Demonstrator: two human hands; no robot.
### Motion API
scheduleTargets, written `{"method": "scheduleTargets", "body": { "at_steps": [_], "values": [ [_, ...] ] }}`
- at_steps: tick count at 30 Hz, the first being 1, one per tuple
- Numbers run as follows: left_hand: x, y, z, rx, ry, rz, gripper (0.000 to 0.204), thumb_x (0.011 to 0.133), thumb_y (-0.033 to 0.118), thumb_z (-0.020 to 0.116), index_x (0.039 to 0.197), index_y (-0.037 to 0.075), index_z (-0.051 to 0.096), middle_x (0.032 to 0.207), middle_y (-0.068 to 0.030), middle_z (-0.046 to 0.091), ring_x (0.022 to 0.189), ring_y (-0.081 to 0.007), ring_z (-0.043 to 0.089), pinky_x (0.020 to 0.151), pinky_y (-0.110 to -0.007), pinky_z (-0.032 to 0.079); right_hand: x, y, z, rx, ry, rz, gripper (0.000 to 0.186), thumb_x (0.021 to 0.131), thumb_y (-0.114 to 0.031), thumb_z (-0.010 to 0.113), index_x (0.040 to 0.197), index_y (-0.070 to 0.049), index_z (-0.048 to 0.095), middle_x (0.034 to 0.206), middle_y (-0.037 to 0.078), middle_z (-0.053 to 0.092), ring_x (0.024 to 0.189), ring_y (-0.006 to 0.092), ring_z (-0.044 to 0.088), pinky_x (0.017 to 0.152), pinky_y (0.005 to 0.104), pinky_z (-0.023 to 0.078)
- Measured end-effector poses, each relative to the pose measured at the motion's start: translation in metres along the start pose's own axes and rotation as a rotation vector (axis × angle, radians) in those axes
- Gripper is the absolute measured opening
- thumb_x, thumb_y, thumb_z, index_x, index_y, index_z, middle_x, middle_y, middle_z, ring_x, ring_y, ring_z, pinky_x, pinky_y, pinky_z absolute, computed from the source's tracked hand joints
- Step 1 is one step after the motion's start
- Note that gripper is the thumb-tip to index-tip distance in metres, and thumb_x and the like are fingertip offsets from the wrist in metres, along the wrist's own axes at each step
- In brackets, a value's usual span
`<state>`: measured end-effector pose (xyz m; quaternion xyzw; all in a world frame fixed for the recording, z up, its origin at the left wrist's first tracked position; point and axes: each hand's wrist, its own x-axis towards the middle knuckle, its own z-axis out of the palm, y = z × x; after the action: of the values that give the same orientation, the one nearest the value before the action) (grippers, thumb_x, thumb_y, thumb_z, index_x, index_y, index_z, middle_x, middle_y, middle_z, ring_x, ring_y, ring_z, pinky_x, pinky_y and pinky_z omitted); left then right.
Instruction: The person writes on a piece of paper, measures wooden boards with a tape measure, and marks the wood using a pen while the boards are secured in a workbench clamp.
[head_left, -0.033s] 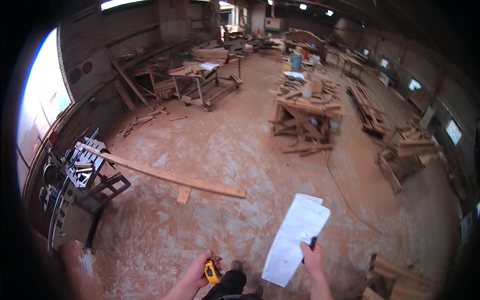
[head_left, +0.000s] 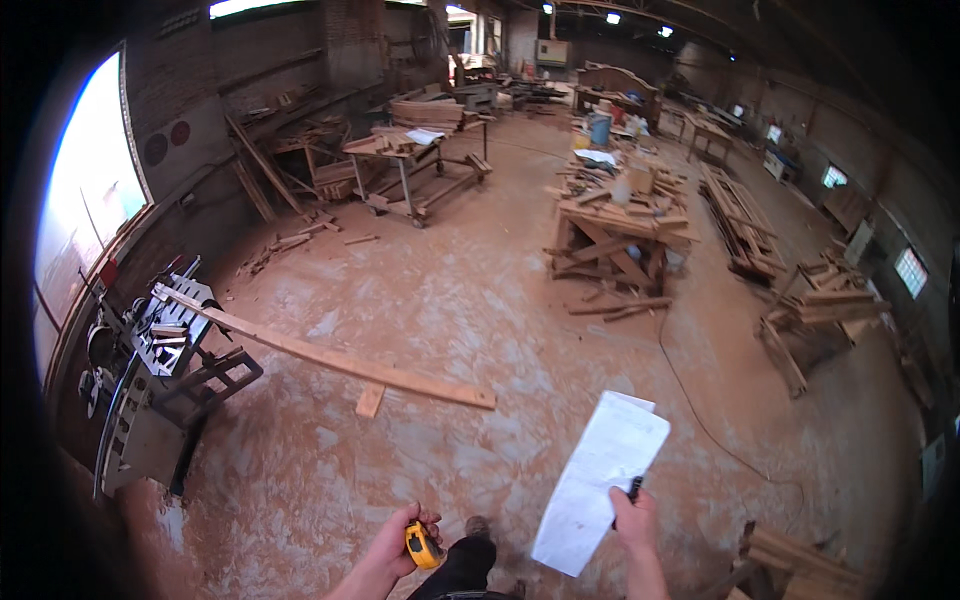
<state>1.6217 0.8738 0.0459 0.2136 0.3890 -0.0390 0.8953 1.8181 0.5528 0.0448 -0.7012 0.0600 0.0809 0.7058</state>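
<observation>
My left hand point(head_left: 402, 537) is closed around a yellow and black tape measure point(head_left: 424, 546), low in the middle of the view. To its right, my right hand point(head_left: 634, 514) pinches a white, folded-looking sheet of paper point(head_left: 598, 478) at its right edge. A short black pen-like object point(head_left: 635, 488) sticks up from the same grip; its exact kind is unclear. Both hands are in front of me over the dusty floor, apart from each other. My leg and shoe point(head_left: 478, 526) show between them.
A long board point(head_left: 350, 360) extends from a machine point(head_left: 165, 340) on the left. A bench point(head_left: 620, 215) heaped with wood stands ahead, a wheeled table point(head_left: 400, 165) farther left. Wood pieces point(head_left: 800, 560) lie at the lower right; a cable point(head_left: 700, 415) crosses the floor.
The view has shifted slightly, and more of my shoe shows. Both hands keep the same holds; the paper appears a little farther right.
</observation>
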Motion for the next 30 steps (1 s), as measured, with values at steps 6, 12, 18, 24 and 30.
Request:
{"method": "scheduleTargets", "body": {
  "at_steps": [6,12,18,24,30],
  "values": [
    [0.084,0.068,0.033,-0.159,-0.207,-0.025,0.031,0.086,0.020,0.061,0.110,0.001,0.063,0.100,-0.0144,0.068,0.092,-0.0316,0.066,0.092,-0.053,0.051,0.118,-0.008,0.033,-0.337,0.007,0.088,0.018,0.088,-0.014,0.068,0.085,0.004,0.068,0.068,0.002,0.063,0.058,0.0107,0.057,0.052,0.0290,0.045],
    [0.174,0.114,0.121,0.003,-0.235,-0.002,0.040,0.102,0.036,0.054,0.123,0.002,0.056,0.113,-0.0115,0.067,0.100,-0.0253,0.067,0.087,-0.046,0.057,0.230,-0.015,0.109,-0.647,-0.211,-0.141,0.036,0.091,-0.029,0.067,0.095,0.007,0.068,0.073,0.013,0.065,0.068,0.0218,0.061,0.064,0.0381,0.048],
    [0.265,0.144,0.197,0.094,-0.191,0.148,0.038,0.100,0.034,0.061,0.125,0.006,0.056,0.113,-0.0046,0.066,0.101,-0.0150,0.065,0.083,-0.033,0.057,0.359,-0.023,0.189,-0.733,-0.546,-0.044,0.034,0.091,-0.026,0.067,0.096,0.008,0.068,0.075,0.012,0.067,0.071,0.0210,0.062,0.066,0.0404,0.048],
    [0.321,0.144,0.237,0.013,0.026,0.367,0.035,0.096,0.022,0.067,0.125,0.005,0.058,0.116,-0.0018,0.066,0.100,-0.0122,0.064,0.087,-0.028,0.053,0.461,-0.049,0.275,-0.699,-0.978,-0.042,0.023,0.091,-0.017,0.063,0.098,0.004,0.069,0.080,0.015,0.070,0.074,0.0214,0.064,0.067,0.0397,0.049],
    [0.359,0.186,0.265,-0.161,0.203,0.649,0.045,0.093,0.015,0.069,0.133,0.002,0.054,0.121,-0.0048,0.064,0.108,-0.0146,0.062,0.096,-0.030,0.049,0.487,-0.091,0.359,-0.437,-1.227,-0.033,0.018,0.091,-0.014,0.067,0.080,0.000,0.063,0.068,-0.001,0.056,0.064,0.0107,0.050,0.057,0.0311,0.043]
  ]
}}
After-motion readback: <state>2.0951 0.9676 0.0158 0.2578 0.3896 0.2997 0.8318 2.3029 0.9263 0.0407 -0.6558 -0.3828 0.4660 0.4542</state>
